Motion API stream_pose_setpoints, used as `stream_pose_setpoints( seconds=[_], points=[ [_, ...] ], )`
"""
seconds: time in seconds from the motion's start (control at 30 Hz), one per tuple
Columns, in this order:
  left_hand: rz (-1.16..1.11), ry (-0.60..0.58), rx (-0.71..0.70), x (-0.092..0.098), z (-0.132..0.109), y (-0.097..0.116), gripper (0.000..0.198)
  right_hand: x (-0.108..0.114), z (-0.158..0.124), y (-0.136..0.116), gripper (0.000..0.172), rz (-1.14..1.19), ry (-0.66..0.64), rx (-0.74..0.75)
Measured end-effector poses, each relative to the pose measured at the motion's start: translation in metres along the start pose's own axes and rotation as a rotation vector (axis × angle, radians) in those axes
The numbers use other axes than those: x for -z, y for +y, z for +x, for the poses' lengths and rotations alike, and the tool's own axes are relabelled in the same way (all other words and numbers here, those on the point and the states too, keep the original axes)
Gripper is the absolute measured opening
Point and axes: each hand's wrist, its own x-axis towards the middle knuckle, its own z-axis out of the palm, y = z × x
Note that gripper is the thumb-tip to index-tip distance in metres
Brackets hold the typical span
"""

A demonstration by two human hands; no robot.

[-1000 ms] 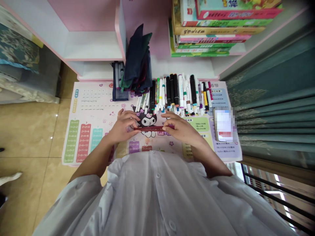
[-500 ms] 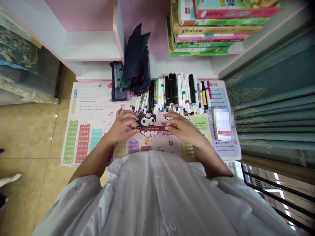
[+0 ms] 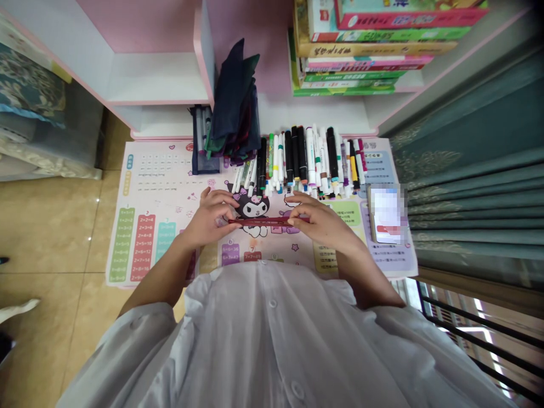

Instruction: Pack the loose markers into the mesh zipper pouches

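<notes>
The one view came from a camera worn on the person's head, looking forward and steeply down from above the chest. The white shirt (image 3: 272,334) rose close to the lens and filled the lower middle of the frame. The left hand (image 3: 208,218) and right hand (image 3: 325,226) sat near the centre, at a short reach from the camera, over a printed mat (image 3: 131,249). Farther off, the pink-and-white shelf unit (image 3: 157,79) ran along the top edge. The wide lens took in the tiled floor (image 3: 51,226) at left and a green curtain (image 3: 480,192) at right, both leaning outward.
</notes>
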Motion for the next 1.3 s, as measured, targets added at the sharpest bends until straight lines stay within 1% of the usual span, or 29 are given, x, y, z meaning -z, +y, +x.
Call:
stream_pose_setpoints(
  seconds=[0.2, 0.47, 0.73, 0.93, 1.03, 1.3],
  points=[
    [0.006, 0.010, -0.018, 0.000, -0.001, -0.003, 0.027, 0.005, -0.003, 0.001, 0.019, -0.011, -0.002, -0.040],
    [0.004, 0.008, -0.019, 0.000, 0.000, 0.000, 0.028, 0.004, -0.004, 0.007, 0.019, -0.010, 0.013, 0.003],
    [0.012, -0.005, 0.019, 0.001, 0.001, 0.000, 0.030, 0.008, -0.005, 0.010, 0.020, -0.017, 0.000, -0.024],
    [0.006, 0.000, -0.009, 0.000, 0.000, -0.002, 0.028, 0.008, -0.007, 0.012, 0.021, -0.022, -0.004, -0.018],
    [0.009, 0.003, -0.014, -0.001, 0.000, -0.002, 0.027, 0.008, -0.008, 0.011, 0.020, -0.018, 0.009, -0.020],
    [0.023, -0.013, 0.034, 0.000, 0.001, 0.000, 0.031, 0.011, -0.010, 0.013, 0.021, 0.005, 0.055, -0.003]
  ],
)
